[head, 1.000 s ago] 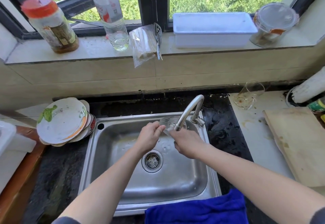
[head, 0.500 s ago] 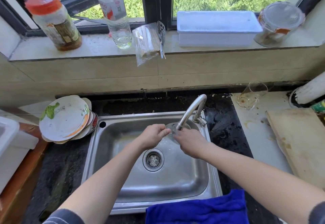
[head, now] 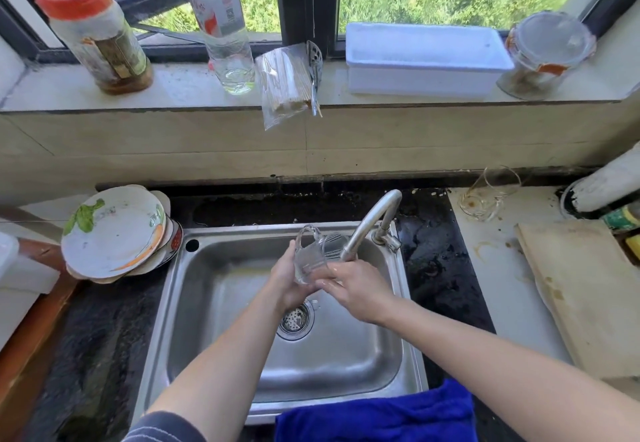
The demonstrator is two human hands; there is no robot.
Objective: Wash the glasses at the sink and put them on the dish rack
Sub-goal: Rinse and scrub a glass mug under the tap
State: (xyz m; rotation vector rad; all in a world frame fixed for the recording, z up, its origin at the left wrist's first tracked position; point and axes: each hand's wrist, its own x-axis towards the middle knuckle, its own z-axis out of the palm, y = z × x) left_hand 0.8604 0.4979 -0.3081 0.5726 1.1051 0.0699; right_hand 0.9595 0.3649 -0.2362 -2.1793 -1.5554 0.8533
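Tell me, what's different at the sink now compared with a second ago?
The glass has turned and risen above the hands, its handle now on top. The left hand has slid beneath and holds it; the right hand touches its lower end. The second glass, plates and blue cloth stayed put.

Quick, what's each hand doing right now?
Left hand: closed, holding the glass mug.
Right hand: fingers on the glass mug; grip cannot be told.
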